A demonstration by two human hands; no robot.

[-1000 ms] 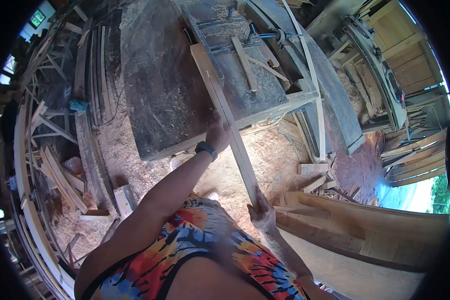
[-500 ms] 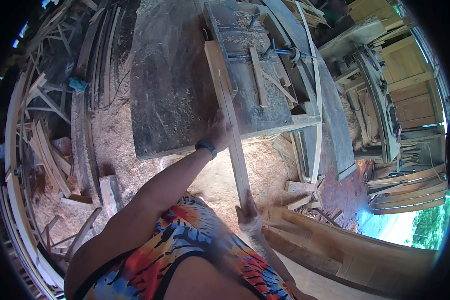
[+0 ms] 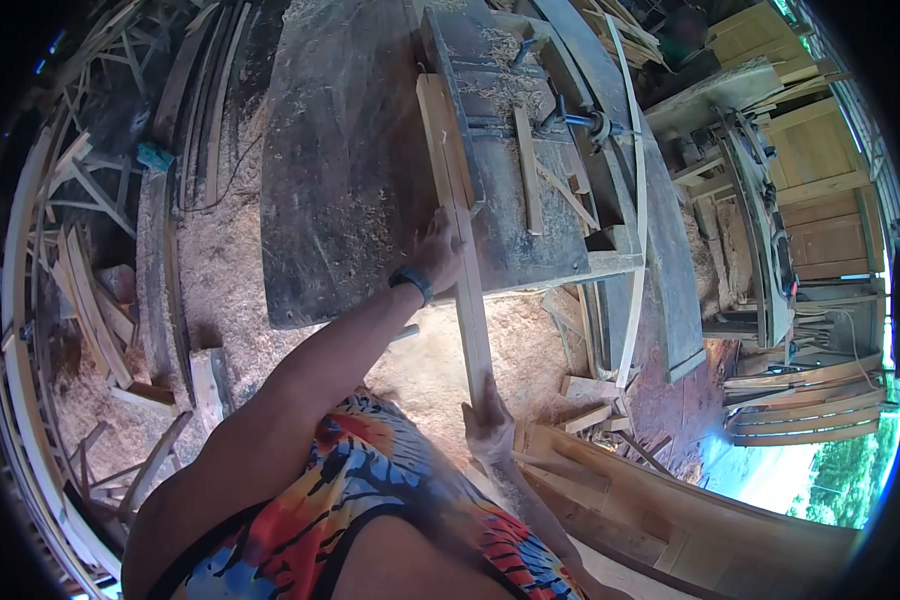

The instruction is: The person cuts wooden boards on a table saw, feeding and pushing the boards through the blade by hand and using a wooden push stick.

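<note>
A long, narrow wooden board (image 3: 472,325) lies along the metal fence (image 3: 450,110) of a dark, sawdust-strewn machine table (image 3: 320,200). Its near end sticks out past the table's front edge. My left hand (image 3: 438,258), with a dark band on the wrist, grips the board's side close to that edge, its fingers partly hidden. Closer to my body, my right hand (image 3: 490,432) clasps the near end between thumb and fingers. Beyond the fence, loose wooden strips (image 3: 528,170) rest near a blue-handled clamp (image 3: 580,120).
Shavings cover the floor (image 3: 235,270). Stacked timber (image 3: 85,310) stands on the left. A large wooden panel piece (image 3: 660,510) lies at lower right, with offcuts (image 3: 590,415) beside it. Another bench (image 3: 755,220) stands farther right. A long thin strip (image 3: 635,230) runs along the table's right side.
The board has slid a little farther forward along the fence, both hands moving with it. My view has shifted slightly, so the table appears lower.
</note>
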